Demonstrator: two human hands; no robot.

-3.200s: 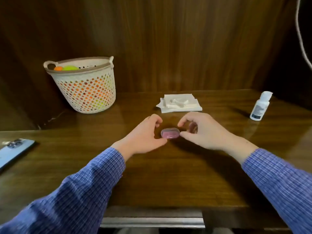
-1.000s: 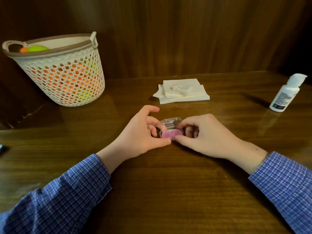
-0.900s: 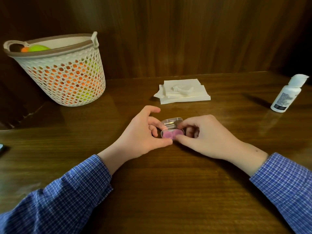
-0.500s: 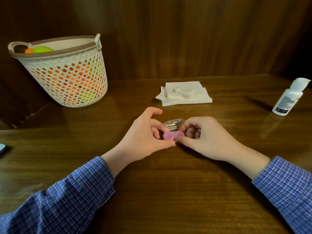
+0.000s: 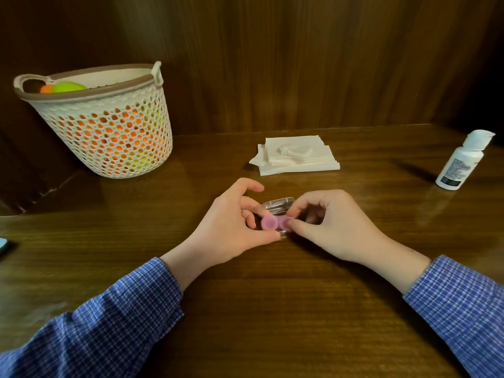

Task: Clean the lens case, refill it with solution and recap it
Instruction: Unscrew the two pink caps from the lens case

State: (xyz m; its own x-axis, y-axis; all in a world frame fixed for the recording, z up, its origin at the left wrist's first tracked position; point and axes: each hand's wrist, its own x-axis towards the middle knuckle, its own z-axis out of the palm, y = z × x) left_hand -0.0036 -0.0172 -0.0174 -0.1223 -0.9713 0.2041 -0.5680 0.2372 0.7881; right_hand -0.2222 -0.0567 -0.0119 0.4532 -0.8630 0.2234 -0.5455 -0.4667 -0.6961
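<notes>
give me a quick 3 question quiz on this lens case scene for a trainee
1. True or false: the clear lid of the lens case is open.
2. Which hand is nearer the solution bottle?
3. What lies behind the case? A) tissue stack B) a sponge C) a mug

Key
1. True.
2. The right hand; the left hand is on the basket side.
3. A.

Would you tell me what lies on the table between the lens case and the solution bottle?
In the head view, only the right hand, pinching the lens case, and bare wooden table lie before the solution bottle.
</notes>
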